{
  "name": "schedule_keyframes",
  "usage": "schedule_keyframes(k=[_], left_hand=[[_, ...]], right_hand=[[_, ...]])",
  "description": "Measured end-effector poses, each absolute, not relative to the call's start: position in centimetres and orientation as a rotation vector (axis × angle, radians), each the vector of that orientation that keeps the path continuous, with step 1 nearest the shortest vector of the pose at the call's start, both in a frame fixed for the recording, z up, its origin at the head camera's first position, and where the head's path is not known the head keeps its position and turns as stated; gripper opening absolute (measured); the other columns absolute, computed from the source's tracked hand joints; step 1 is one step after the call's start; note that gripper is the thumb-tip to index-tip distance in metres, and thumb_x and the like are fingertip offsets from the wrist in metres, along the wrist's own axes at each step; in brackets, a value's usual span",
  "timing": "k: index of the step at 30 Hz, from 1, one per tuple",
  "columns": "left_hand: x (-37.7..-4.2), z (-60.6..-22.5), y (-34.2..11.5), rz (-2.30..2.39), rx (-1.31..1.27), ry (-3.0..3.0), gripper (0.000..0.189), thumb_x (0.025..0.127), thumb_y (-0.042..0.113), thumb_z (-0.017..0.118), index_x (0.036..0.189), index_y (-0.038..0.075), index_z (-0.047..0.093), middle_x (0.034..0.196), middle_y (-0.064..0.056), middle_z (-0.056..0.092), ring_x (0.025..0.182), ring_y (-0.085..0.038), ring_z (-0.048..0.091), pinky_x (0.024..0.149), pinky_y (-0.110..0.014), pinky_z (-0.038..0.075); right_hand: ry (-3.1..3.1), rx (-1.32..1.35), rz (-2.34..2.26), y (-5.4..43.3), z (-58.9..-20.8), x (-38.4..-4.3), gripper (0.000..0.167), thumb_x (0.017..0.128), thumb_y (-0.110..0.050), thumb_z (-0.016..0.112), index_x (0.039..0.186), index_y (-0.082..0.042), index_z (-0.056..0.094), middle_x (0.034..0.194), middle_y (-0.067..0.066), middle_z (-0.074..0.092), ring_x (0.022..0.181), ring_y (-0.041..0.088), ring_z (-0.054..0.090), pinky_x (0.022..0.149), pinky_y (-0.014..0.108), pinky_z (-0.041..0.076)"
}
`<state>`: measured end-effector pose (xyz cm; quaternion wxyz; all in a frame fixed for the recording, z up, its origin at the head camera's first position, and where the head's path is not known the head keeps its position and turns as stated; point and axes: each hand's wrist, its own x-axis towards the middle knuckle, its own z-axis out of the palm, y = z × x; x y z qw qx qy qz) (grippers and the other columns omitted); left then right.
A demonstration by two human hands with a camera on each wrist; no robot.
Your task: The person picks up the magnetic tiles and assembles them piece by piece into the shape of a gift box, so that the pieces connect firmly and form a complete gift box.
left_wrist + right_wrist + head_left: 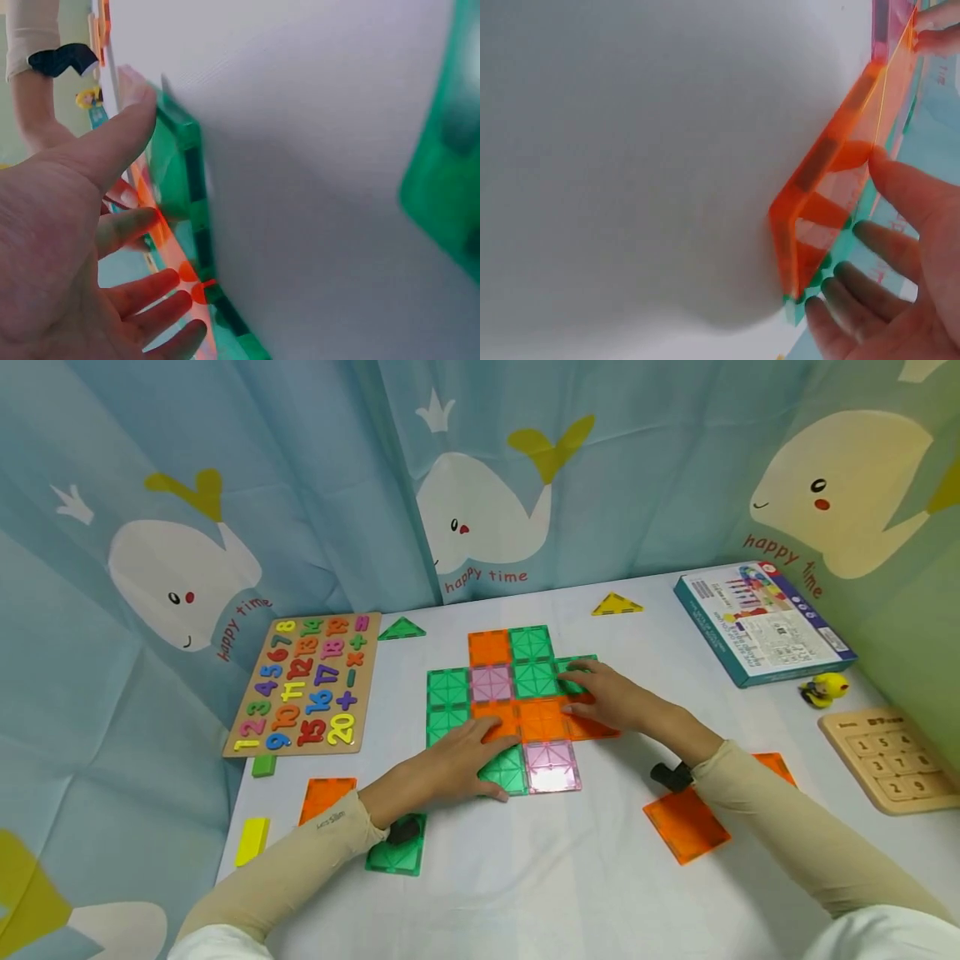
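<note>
Flat see-through magnetic tiles lie edge to edge in a patch: a middle orange tile (542,720), a front pink tile (553,768), a rear green tile (530,645) and several more. My left hand (450,764) spreads its fingers over the patch's front left. In the left wrist view its thumb lies at the edge of a green tile (171,169). At the patch's right side, my right hand (626,695) rests its fingertips on an orange tile (596,727) and a green tile (572,668). Both hands partly hide the tiles beneath them.
A number board (300,685) lies at left, near yellow (252,841) and green blocks (264,766). Loose orange (686,825) and green tiles (393,858) flank the arms. At right are a box (768,622), a yellow figurine (825,689) and a wooden number tray (847,727).
</note>
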<state>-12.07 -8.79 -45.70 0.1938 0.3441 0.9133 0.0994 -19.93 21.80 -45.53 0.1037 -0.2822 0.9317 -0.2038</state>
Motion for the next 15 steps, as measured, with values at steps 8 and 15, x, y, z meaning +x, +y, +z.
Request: schedule_keyframes(k=[8,15], left_hand=[[-11.4,-45.6,-7.3,0.2,1.014,2.548,0.093,0.098,0.06,0.067,0.169,0.017,0.025,0.174,-0.012,0.021,0.161,-0.03,0.024,0.129,-0.044,0.028],[-10.9,-46.1,-5.6,0.091,1.148,2.591,0.09,0.102,0.063,0.058,0.168,0.011,0.025,0.172,-0.018,0.024,0.16,-0.031,0.026,0.127,-0.039,0.031]], right_hand=[[2.808,-0.375,-0.459,23.1,-44.4,-20.1,0.05,0.105,-0.029,0.067,0.128,0.012,0.05,0.123,0.033,0.052,0.107,0.043,0.053,0.097,0.056,0.053],[2.648,-0.182,-0.227,23.1,-44.1,-20.2,0.063,0.111,-0.044,0.049,0.13,0.017,0.051,0.107,0.029,0.064,0.089,0.038,0.059,0.081,0.051,0.056]])
